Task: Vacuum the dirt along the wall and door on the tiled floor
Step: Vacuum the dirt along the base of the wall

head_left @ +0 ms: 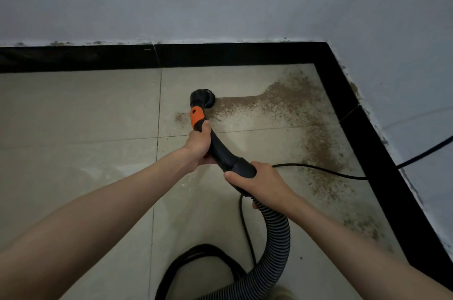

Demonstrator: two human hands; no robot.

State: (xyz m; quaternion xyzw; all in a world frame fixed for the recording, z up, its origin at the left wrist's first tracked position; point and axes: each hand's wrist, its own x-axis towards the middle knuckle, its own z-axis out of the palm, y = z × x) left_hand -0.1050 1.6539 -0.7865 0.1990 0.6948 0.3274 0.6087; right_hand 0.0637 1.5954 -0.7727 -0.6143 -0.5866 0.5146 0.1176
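Brown gritty dirt risks scattering if the round black nozzle is skidding; left hand and right hand are clasping the curved black handle.

A black skirting band is seen along the foot of the wall across the upper frame, then down the right side. Chipped, stained paint is noted above it at right. A thin black power cable is laid across the tiles at centre right and is carried up the right edge.
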